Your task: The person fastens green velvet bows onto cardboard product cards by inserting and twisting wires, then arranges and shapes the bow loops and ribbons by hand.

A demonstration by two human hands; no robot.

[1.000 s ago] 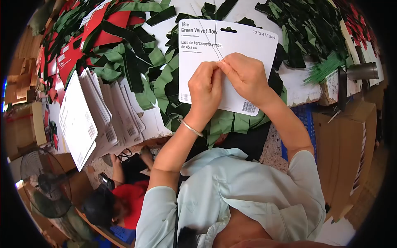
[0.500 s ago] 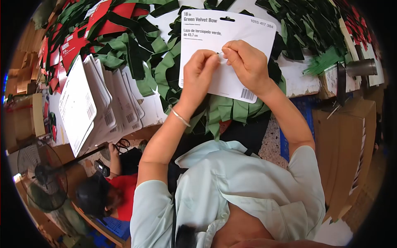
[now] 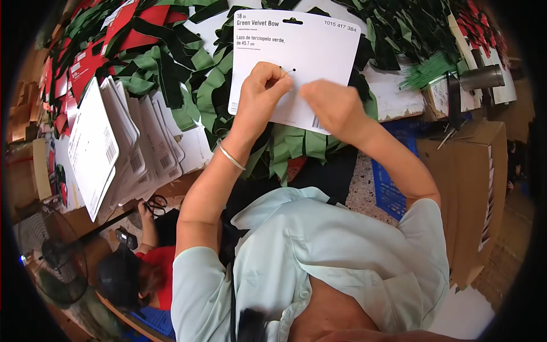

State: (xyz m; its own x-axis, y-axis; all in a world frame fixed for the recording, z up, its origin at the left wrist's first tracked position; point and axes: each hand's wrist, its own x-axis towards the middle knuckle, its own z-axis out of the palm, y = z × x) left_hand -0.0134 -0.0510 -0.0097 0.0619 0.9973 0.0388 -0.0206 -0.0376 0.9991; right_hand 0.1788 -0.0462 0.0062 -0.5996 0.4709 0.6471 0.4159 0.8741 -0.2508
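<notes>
A white card (image 3: 296, 43) printed "18 in Green Velvet Bow" lies face up in front of me, with a hanging slot and small dark holes in its middle. Pleated green velvet ribbon (image 3: 296, 149) shows below its lower edge. My left hand (image 3: 261, 94) rests over the card's left half, thumb and forefinger pinched beside a hole where a thin strand shows. My right hand (image 3: 336, 108) is over the card's lower right, fingers curled and blurred by motion; whether it holds anything is hidden.
A stack of white cards (image 3: 94, 154) stands at the table's left edge. Green ribbons (image 3: 208, 94) and red cards (image 3: 85, 68) cover the table. Green thin strands (image 3: 430, 71) lie near a metal cylinder (image 3: 481, 78). A cardboard box (image 3: 464, 188), fan (image 3: 54, 251) and seated person (image 3: 137, 273) are nearby.
My fingertips were together at the card's middle; my right hand has since drawn away to the right and down. The view has shifted slightly, moving the card left in it.
</notes>
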